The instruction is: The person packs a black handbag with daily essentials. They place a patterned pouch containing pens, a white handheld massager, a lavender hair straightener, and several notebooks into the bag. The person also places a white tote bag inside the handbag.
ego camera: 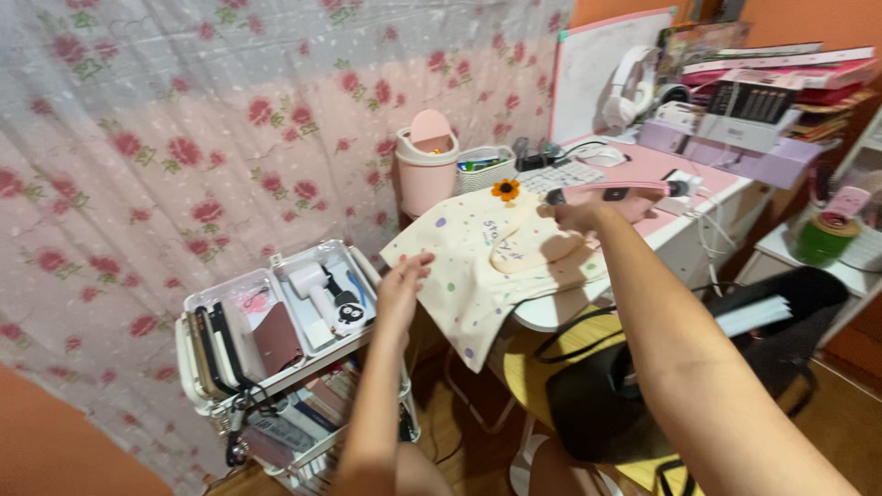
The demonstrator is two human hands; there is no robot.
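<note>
My right hand (pixel 577 217) reaches out over the pink desk (pixel 643 165) and grips a long pink hair straightener (pixel 617 191) by its handle, held level above the desk. Under it lies a cream cloth with coloured dots (pixel 478 266), draped over the desk's near corner, with an orange flower (pixel 504 190) at its top edge. My left hand (pixel 401 287) hovers open, fingers spread, at the cloth's left edge, holding nothing.
A white trolley (pixel 197 386) at left holds a small white hair dryer (pixel 322 289), a brown pouch and dark flat items. A pink bin (pixel 427 156), a keyboard (pixel 560 174), white headphones (pixel 629 87) and stacked boxes crowd the desk. A black bag (pixel 597 404) lies on a yellow stool below.
</note>
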